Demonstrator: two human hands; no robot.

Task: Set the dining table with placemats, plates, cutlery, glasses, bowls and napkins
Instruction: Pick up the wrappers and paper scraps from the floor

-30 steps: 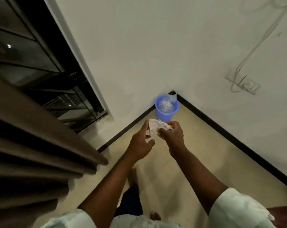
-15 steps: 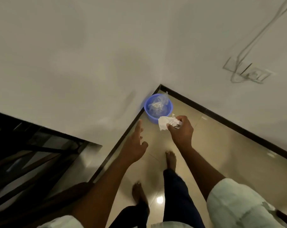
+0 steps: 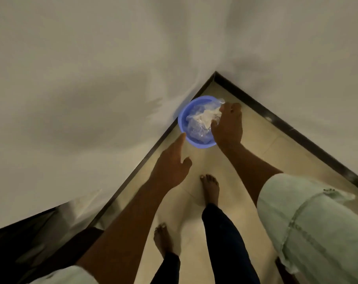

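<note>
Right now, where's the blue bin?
Head view, centre: the blue bin stands on the floor in the wall corner, under the right hand, beyond the left hand.

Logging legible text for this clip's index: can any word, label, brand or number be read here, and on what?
None: no text shows on the blue bin, its clear liner, the crumpled white paper at the right hand, the walls or the floor.
</note>
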